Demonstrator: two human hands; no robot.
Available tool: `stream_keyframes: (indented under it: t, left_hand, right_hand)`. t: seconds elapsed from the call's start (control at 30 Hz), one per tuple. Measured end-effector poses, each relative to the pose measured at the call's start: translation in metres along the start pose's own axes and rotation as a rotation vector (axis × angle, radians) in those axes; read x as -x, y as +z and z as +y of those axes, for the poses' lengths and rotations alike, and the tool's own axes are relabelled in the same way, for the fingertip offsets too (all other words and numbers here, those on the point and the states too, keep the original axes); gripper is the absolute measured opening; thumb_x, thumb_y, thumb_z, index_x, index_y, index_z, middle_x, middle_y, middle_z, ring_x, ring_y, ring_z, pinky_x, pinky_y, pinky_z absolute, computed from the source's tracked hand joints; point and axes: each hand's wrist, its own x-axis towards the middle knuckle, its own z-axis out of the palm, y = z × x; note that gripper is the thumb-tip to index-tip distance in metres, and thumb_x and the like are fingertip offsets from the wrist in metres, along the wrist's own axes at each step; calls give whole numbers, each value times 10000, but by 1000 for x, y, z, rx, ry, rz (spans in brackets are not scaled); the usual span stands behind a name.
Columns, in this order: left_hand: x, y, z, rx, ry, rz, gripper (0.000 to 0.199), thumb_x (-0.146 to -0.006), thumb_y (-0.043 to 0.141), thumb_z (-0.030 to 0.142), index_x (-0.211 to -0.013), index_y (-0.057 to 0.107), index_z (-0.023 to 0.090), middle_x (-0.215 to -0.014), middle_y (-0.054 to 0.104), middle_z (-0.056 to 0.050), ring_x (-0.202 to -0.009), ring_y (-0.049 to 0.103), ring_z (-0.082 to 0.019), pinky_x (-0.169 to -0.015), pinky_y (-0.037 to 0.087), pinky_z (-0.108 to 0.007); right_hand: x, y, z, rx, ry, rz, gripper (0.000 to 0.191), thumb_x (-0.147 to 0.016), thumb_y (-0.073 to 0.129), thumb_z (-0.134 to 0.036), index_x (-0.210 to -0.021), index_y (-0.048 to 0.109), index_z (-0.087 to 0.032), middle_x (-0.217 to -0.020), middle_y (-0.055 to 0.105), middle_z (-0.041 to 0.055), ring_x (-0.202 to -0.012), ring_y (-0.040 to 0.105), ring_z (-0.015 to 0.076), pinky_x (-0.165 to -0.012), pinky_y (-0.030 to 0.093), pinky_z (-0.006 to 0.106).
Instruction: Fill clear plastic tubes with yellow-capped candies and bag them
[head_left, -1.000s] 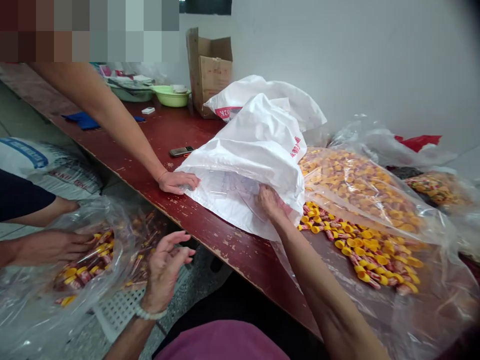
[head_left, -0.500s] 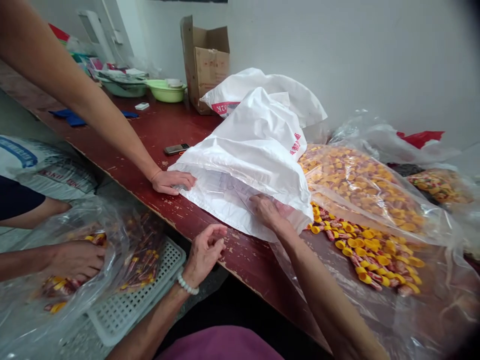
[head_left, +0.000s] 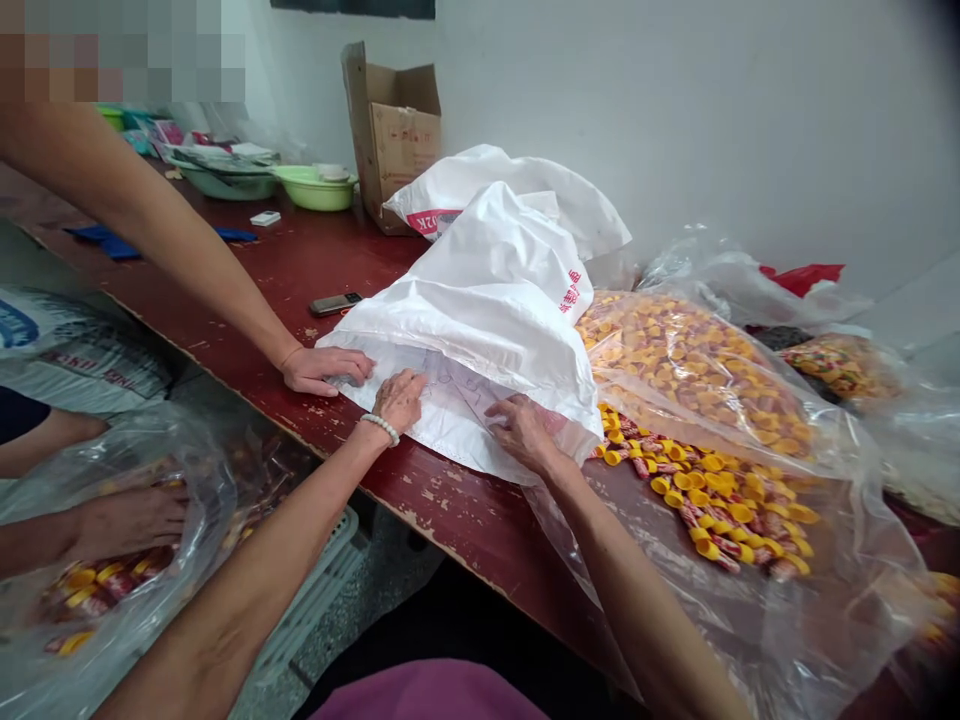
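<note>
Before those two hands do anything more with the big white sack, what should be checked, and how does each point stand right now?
1. Left hand flat on the white sack: ok.
2. Right hand at the sack's open mouth: ok.
3. Another person's hand pins the sack's left edge: ok.
4. What is inside the sack: cannot tell.
5. Loose yellow-capped pieces lie beside the right arm, easily swept: not ok.
6. Phone apart from the sack on the table: ok.

Soft, even daylight fills the scene with faint shadows, mild glare on the clear crinkled plastic bag at 4 o'clock, darkened, stretched corners, and pixelated blocks at 10 o'clock.
</note>
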Motion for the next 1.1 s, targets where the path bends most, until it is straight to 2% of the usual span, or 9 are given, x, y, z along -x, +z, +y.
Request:
stream_keyframes:
  t: [0.13,0.27,0.43,0.57,0.67,0.73,0.87,0.97,1.1]
  left_hand:
    - [24,-6,4,133,-5,67,414,-782,495,173,-1195,512,165,-930,589,-72,-829,561,-190,-767,438,-291]
    - [48,-1,8,142,-33,113,298,-834,459,234,-1106,582,219,-829,549,-39,-728,541,-157,-686,422,-251]
    - [65,0,4,-20,-11,18,281,-878,403,306,-979,662,265,-861,497,-52,-766,531,-163,-680,414,-255]
    - [67,-12,-9,30,121,-148,363,-833,430,225,-1168,571,212,-918,531,-71,-855,532,-188,-831,425,-288]
    - [70,-21,-16,49,163,-282,494,-747,446,94,-1232,510,170,-951,542,-83,-883,534,-198,-861,419,-303]
    - [73,-24,-15,4,146,-253,448,-753,436,78,-1174,544,190,-928,542,-86,-879,528,-212,-840,420,-326]
    - [76,-23,-5,-51,48,-31,154,-812,493,216,-919,601,186,-930,534,-119,-948,491,-270,-819,409,-399]
    - [76,-18,1,261,-30,87,135,-821,499,245,-925,551,177,-986,563,-104,-965,522,-240,-843,417,-382]
    - [82,-11,9,898,-124,-71,273,-796,547,291,-1049,502,196,-842,655,-20,-784,615,-170,-740,470,-300]
  right_hand:
    - [-7,17,-9,8,-31,-1,454,-746,547,-111,-1195,488,-135,-1000,638,76,-852,581,163,-757,441,275]
    - [-12,35,-19,71,-15,-15,227,-769,605,-221,-992,598,-178,-927,658,48,-873,567,189,-779,431,291]
    - [-29,41,-28,185,38,77,267,-868,462,-221,-1104,545,-127,-1092,594,132,-1044,499,247,-907,375,355]
    - [-53,42,-29,252,93,36,268,-836,427,-91,-1060,573,-119,-1084,600,175,-1015,547,250,-847,407,333]
    - [-66,44,-26,266,143,0,222,-809,457,-63,-974,600,-100,-997,636,194,-952,595,245,-810,421,321]
    - [-68,44,-24,252,164,-7,170,-792,500,-77,-924,607,-89,-931,652,195,-941,606,249,-803,426,319]
    - [-48,43,-26,138,128,-2,131,-834,510,-190,-898,590,-108,-899,658,151,-919,606,228,-798,436,320]
    - [-17,49,-37,-49,50,1,249,-897,430,-322,-1040,528,-143,-980,646,90,-891,607,172,-768,461,285]
    - [20,64,-58,-575,-32,30,271,-902,414,-370,-1087,491,-187,-1008,616,43,-883,591,144,-778,467,276]
